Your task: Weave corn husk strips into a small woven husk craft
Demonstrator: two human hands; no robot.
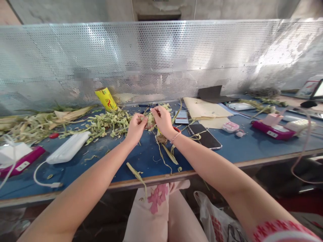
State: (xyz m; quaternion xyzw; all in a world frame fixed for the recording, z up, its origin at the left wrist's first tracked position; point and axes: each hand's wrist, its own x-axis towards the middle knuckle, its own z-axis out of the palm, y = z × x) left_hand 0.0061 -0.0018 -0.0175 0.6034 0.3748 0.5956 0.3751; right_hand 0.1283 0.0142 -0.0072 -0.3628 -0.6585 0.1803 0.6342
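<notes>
Between my two hands, just above the blue table (111, 164), is a small bundle of pale green-brown dried leaf strips (150, 121). My left hand (136, 127) pinches its left side with closed fingers. On the other side, the thumb and fingers of my right hand (163, 119) close on its top. A brown fibrous clump (161, 138) shows below my right wrist, with loose strips (170, 155) trailing from that area. One curled strip (136, 173) hangs over the table's front edge. My palms and forearms partly hide the bundle.
A heap of cut leaf pieces (108, 122) lies left of my hands, by a yellow packet (106, 99). A white power bank (69, 148) with a cable lies nearer. On the right are a phone (205, 136), brown paper (205, 111) and a purple power strip (274, 130). A perforated metal screen (156, 60) stands behind.
</notes>
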